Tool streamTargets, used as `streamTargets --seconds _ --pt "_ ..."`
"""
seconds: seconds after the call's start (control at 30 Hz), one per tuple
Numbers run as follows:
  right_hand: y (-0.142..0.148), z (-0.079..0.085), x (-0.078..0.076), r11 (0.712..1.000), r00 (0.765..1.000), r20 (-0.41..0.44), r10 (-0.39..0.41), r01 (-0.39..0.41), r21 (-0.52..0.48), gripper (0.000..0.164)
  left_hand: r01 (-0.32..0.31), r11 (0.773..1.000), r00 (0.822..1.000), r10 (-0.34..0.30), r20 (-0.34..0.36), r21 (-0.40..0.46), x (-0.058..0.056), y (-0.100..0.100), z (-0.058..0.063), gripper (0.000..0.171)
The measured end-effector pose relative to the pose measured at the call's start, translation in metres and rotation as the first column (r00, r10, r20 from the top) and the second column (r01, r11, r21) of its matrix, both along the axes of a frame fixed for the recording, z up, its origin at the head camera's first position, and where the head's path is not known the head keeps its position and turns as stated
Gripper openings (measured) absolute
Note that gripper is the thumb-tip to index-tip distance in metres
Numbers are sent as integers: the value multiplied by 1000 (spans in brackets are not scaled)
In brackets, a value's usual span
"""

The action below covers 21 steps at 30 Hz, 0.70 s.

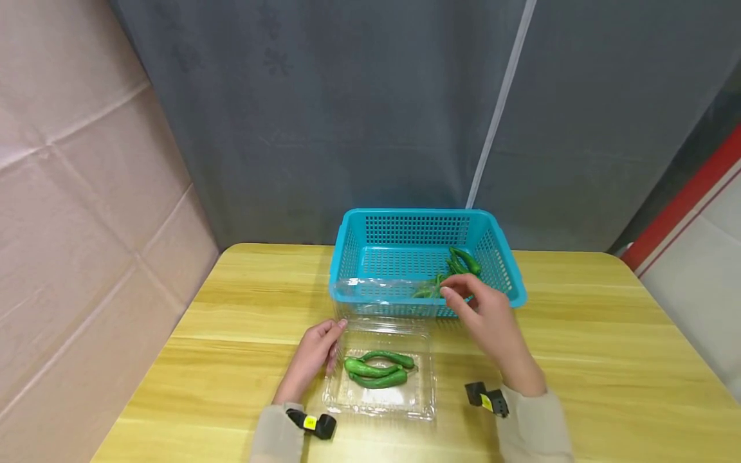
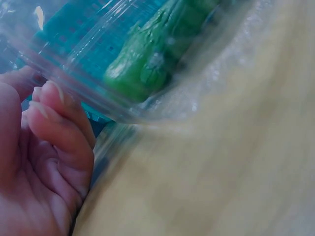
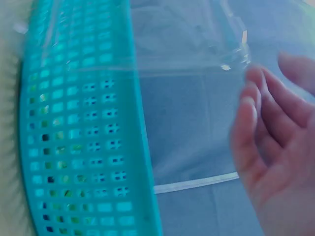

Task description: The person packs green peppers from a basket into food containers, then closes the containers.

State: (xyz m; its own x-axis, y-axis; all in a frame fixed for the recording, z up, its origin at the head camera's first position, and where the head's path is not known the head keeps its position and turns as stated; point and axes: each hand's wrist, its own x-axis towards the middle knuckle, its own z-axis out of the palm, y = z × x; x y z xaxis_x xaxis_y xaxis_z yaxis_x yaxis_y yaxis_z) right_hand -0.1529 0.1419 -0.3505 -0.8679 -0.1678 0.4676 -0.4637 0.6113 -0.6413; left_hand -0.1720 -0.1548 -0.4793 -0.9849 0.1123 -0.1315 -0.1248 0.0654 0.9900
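Clear plastic box: the box (image 1: 427, 389) lay on the wooden table (image 1: 243, 302), close to the person, in front of the basket and between the two wrists.
Lid of the box: the transparent lid (image 1: 376, 310) was raised at the far side of the box, and in the head view it covered a part of the basket's near rim. Whether it touched this rim, I could not tell.
Peppers in the box: three green peppers (image 1: 370, 370) were lying crosswise on the box's bottom, close against each other; the middle one was of lighter green.
Left hand: this hand (image 1: 312, 352) was at the left edge of the box, near the fold of the lid. The thumb and fingers were bent and grasped the plastic edge.
Right hand: this hand (image 1: 489, 315) was in the air beside the right edge of the lid, before the right part of the basket. Its fingers were softly bent and released, with the thumb apart from them; the fingertips were very near to the lid's corner.
Blue basket: the basket (image 1: 417, 212) stood at the far side of the table, behind the box.
Peppers in the basket: more green peppers (image 1: 466, 261) were in its right part, some seen through the lid, some partly hidden by the right hand, so their number was not clear.
Behind the table: a dark grey curtain (image 1: 347, 128) was hanging, with a white strip (image 1: 501, 96) running down at a slant.
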Motion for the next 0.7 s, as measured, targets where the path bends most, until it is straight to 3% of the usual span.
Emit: streamTargets --seconds 0.1,0.23,0.47,0.63,0.7 --pt "2 -4 -4 997 995 -64 -74 73 -13 21 15 1000 1000 -15 -3 -4 0 0 0 48" --pt "4 -13 -10 992 989 -87 -121 123 12 23 33 999 999 -33 -12 -12 0 0 -1 47" --pt "1 -31 -27 988 991 -23 -130 131 79 27 5 1000 999 -6 -40 -26 0 0 -1 50" --pt "0 -31 -39 976 993 9 -120 116 184 28 5 1000 1000 -5 -9 5 0 0 0 51" --pt "0 -29 -45 965 994 16 -109 102 242 27 18 1000 1000 -18 1 12 3 1 7 48"
